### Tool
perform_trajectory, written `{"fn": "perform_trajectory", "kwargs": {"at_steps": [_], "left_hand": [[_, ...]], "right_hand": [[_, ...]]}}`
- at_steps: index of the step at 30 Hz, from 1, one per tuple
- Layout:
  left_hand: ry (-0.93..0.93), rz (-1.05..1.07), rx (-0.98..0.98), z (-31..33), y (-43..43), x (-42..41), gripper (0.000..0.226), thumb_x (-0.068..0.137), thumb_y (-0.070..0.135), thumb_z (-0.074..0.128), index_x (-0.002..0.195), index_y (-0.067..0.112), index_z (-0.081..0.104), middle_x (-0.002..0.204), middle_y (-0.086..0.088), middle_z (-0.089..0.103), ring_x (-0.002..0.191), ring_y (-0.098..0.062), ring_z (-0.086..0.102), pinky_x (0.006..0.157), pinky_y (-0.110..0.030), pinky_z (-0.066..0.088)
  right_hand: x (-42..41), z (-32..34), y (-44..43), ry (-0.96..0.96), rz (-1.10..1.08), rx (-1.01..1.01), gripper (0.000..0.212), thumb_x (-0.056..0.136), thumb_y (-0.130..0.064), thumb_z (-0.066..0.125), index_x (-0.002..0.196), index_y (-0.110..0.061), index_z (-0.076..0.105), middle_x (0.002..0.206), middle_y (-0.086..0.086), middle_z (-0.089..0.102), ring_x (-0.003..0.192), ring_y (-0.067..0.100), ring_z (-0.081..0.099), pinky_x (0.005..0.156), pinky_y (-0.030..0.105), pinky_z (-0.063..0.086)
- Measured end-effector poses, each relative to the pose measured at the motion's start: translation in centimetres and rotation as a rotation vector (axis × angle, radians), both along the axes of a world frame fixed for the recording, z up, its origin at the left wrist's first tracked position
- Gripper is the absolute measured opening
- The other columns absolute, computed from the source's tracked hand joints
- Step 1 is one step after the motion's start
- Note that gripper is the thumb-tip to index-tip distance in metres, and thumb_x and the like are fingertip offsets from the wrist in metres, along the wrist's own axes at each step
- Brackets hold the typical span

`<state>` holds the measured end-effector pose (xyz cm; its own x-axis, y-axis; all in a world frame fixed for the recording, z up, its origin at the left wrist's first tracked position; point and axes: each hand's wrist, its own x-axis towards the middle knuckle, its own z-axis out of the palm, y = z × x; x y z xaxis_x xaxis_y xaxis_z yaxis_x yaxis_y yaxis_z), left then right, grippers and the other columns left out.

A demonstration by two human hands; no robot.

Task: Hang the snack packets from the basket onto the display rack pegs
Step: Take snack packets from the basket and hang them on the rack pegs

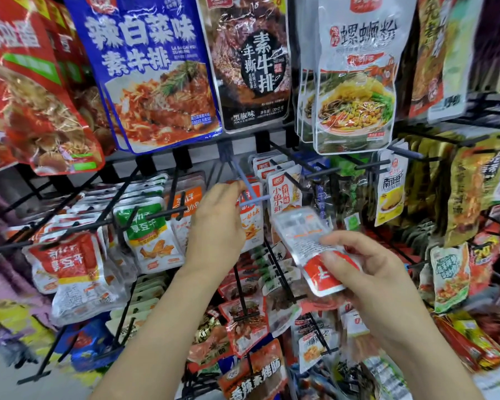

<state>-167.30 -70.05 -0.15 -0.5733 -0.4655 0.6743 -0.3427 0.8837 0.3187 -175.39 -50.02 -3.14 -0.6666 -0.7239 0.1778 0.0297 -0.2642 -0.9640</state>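
We were midway through hanging one packet (309,249). Our right hand (370,275) pinched its red lower end between thumb and fingers, with the pale top tilted toward the peg (244,184). Our left hand (214,226) was at that peg's tip, against the hanging packets (253,217). Its fingers were hidden, so we could not tell their hold. Next, we judged, the packet's top needed threading onto the thin, straight rod. The pouch was flat, glossy, crinkly film with rounded corners. The rack (261,141) was black wire.
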Motion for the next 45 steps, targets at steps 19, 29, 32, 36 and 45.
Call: {"fn": "perform_trajectory", "kwargs": {"at_steps": [19, 29, 32, 36, 45], "left_hand": [[0.446, -0.306, 1.031, -1.1, 8.0, 5.5, 0.015, 0.073, 0.032, 0.071, 0.081, 0.020, 0.075, 0.082, -0.003, 0.075, 0.078, -0.023, 0.070, 0.072, -0.032, 0.058], [0.464, -0.312, 1.126, -1.8, 7.4, 4.8, 0.009, 0.084, 0.009, 0.069, 0.082, 0.016, 0.074, 0.083, -0.006, 0.075, 0.082, -0.027, 0.071, 0.077, -0.040, 0.058], [0.440, -0.332, 1.042, -0.9, 7.2, 4.4, 0.012, 0.085, 0.007, 0.068, 0.084, 0.017, 0.075, 0.082, -0.002, 0.075, 0.080, -0.017, 0.070, 0.070, -0.022, 0.055], [0.514, -0.281, 0.962, 0.7, 5.9, 3.4, 0.012, 0.082, 0.016, 0.072, 0.075, 0.023, 0.078, 0.076, -0.001, 0.074, 0.073, -0.010, 0.067, 0.064, -0.016, 0.054], [0.601, -0.175, 0.925, 1.7, 4.0, 1.3, 0.035, 0.082, 0.002, 0.071, 0.064, 0.031, 0.073, 0.072, 0.009, 0.073, 0.069, -0.003, 0.066, 0.061, -0.013, 0.049]], "right_hand": [[2.1, 1.4, -1.6, 0.320, 0.064, 0.241, 0.063, 0.078, -0.065, 0.068, 0.079, -0.002, 0.070, 0.063, 0.028, 0.050, 0.054, 0.028, 0.041, 0.056, 0.037, 0.038], [2.4, 0.5, -3.3, 0.232, 0.017, 0.121, 0.015, 0.085, -0.034, 0.064, 0.095, -0.030, 0.075, 0.086, 0.003, 0.073, 0.081, 0.022, 0.068, 0.075, 0.035, 0.057], [2.4, 0.9, -4.6, 0.174, -0.090, 0.068, 0.011, 0.088, -0.026, 0.066, 0.088, -0.024, 0.077, 0.072, 0.005, 0.067, 0.063, 0.019, 0.058, 0.059, 0.031, 0.049], [2.6, 2.4, -6.5, 0.189, -0.097, -0.007, 0.012, 0.090, -0.025, 0.066, 0.087, -0.022, 0.078, 0.088, 0.027, 0.066, 0.085, 0.043, 0.061, 0.081, 0.054, 0.051], [1.6, 3.3, -8.7, 0.024, -0.152, -0.053, 0.017, 0.091, -0.015, 0.064, 0.079, -0.018, 0.075, 0.075, 0.012, 0.069, 0.072, 0.009, 0.058, 0.065, 0.018, 0.050]]}}
